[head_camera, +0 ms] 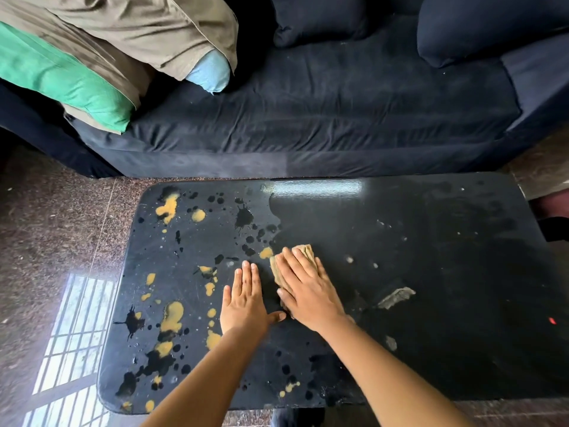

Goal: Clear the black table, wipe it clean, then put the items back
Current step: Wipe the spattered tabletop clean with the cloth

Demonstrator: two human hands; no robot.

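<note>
Black table (431, 272) fills the lower centre and right of my view, bare of items, so I judge the clearing done and the wiping under way. The main risk I see is spreading rather than lifting: the left half is thick with dark splashes (244, 217) and mustard-yellow blotches (172, 315), and one small folded cloth (303, 257) may load up fast and drag a film over the duller, cleaner-looking right half. A second risk is pushing liquid off the rounded left edge onto the speckled floor (55, 241), or off the upper edge toward the dark sofa (338, 103), which stands just beside the table across the top of the frame. A pale scuffed patch (395, 297) at centre right looks like surface wear, and scrubbing there could worsen it. The sofa carries a pile of olive, green and blue pillows (92, 57) at upper left and dark cushions (320, 16) at upper right. Window light lies in bars on the floor at lower left, with a glare streak near the table's upper edge. My right hand (308, 291) lies flat, fingers spread, pressing the cloth to the table near centre. My left hand (246, 300) rests flat and spread just beside it, holding nothing; it could slip on the wet.
</note>
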